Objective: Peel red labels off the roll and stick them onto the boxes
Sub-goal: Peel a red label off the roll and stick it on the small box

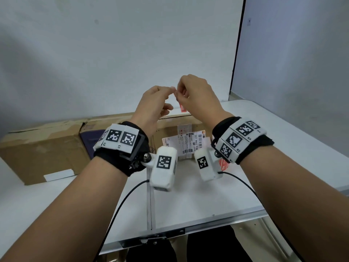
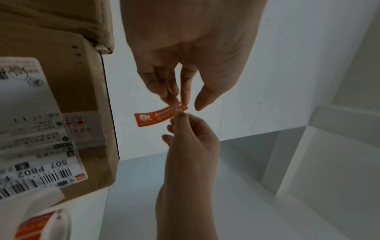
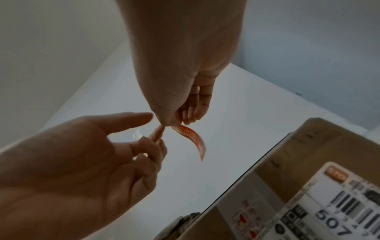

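Note:
Both hands are raised above the boxes. My right hand pinches one end of a peeled red label, which curls down from the pinch. My left hand faces it with the thumb held apart and the fingers loosely bent. Its index fingertip touches the pinched end of the label. Below the hands stands a brown cardboard box with white shipping labels on its front. The roll of red labels stands on the table in front of that box, partly hidden behind the right wrist camera.
A larger brown box lies at the left, with a dark purple box between it and the labelled one. All stand on a white table against a pale wall. Cables run from the wrist cameras toward the table's near edge.

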`<state>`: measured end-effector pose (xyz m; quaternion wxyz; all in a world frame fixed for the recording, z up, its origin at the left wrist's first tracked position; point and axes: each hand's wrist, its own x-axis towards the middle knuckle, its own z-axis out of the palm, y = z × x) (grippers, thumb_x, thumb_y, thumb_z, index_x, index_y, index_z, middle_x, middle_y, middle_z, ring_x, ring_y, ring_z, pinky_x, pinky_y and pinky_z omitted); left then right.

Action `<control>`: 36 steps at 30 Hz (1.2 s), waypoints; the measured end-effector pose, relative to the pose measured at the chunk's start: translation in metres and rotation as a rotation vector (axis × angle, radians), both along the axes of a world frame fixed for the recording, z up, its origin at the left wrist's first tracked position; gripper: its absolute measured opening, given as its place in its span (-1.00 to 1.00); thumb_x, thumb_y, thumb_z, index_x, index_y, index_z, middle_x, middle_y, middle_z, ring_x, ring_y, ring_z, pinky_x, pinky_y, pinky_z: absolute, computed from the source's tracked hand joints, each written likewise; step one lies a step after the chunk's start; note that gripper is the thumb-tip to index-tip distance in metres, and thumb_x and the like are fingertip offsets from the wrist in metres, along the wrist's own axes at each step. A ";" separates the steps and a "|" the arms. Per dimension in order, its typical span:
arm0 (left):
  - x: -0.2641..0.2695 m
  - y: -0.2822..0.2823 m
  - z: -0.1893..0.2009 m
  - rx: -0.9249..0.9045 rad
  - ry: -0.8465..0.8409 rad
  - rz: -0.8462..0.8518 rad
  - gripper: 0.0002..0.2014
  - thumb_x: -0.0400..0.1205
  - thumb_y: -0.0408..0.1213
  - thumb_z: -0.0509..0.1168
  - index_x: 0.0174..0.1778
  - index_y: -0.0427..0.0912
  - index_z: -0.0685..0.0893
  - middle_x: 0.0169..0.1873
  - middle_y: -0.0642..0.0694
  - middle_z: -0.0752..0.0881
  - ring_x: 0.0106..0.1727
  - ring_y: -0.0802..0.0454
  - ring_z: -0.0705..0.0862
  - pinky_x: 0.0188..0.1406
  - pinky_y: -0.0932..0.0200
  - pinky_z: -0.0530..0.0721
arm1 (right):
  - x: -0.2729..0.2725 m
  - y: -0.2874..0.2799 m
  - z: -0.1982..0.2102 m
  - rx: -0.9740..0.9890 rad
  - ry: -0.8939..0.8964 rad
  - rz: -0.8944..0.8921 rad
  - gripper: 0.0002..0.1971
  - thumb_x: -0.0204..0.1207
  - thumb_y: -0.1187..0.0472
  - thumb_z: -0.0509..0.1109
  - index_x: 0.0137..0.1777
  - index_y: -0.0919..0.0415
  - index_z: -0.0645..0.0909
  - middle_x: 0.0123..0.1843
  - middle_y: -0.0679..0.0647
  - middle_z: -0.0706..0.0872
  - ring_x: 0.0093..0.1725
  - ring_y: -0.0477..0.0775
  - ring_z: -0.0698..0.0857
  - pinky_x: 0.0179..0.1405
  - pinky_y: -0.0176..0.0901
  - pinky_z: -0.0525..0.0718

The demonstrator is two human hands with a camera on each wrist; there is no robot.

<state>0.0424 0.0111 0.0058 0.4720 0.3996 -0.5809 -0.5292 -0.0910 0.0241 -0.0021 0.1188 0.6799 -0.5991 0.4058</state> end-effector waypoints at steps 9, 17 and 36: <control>0.005 -0.025 -0.023 -0.509 -0.823 -0.012 -0.72 0.66 -0.35 0.20 0.18 -0.10 0.75 0.17 -0.06 0.77 0.22 0.00 0.69 0.18 0.21 0.56 | -0.049 -0.016 -0.017 0.383 -1.017 0.200 -0.88 0.63 0.26 0.32 -0.02 0.31 0.63 -0.22 0.05 0.66 -0.26 -0.08 0.64 -0.25 -0.31 0.63; 0.007 -0.030 -0.045 -0.790 -1.206 -0.117 -0.66 0.75 -0.24 0.05 0.29 -0.16 0.68 0.09 -0.21 0.80 0.07 -0.20 0.70 0.07 -0.03 0.63 | -0.053 -0.027 -0.024 0.418 -1.157 0.339 -0.88 0.61 0.31 0.32 -0.15 0.30 0.63 -0.27 0.09 0.64 -0.31 -0.05 0.62 -0.28 -0.31 0.62; 0.005 -0.037 -0.066 -0.729 -0.907 -0.065 -0.70 0.67 -0.35 0.20 0.32 -0.08 0.58 0.17 -0.09 0.70 0.10 -0.02 0.70 0.11 0.14 0.63 | -0.056 -0.033 -0.036 0.605 -0.817 0.347 -0.79 0.54 0.32 0.37 -0.34 0.23 0.62 -0.36 0.06 0.61 -0.42 -0.10 0.56 -0.36 -0.33 0.55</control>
